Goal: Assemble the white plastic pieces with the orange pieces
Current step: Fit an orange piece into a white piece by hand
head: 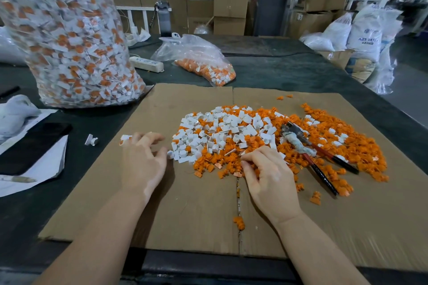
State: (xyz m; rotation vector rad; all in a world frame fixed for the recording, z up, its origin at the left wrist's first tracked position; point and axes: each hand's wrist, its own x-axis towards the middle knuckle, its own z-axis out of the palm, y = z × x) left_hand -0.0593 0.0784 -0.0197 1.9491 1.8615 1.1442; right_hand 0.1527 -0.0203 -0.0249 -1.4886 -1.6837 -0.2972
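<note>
A heap of white plastic pieces lies on a cardboard sheet, mixed into and ringed by orange pieces. My left hand hovers palm down at the heap's left edge with its fingers spread and relaxed. A small white-and-orange piece sits just past its fingertips, and its thumb is next to a white piece. My right hand reaches into the near edge of the orange pieces, thumb and fingers curled together and pinching an orange piece there.
A tall clear bag of joined white-and-orange pieces stands at the left, a smaller bag behind the heap. Red-handled pliers lie on the heap. A power strip, a phone, a loose white piece and stray orange pieces lie around.
</note>
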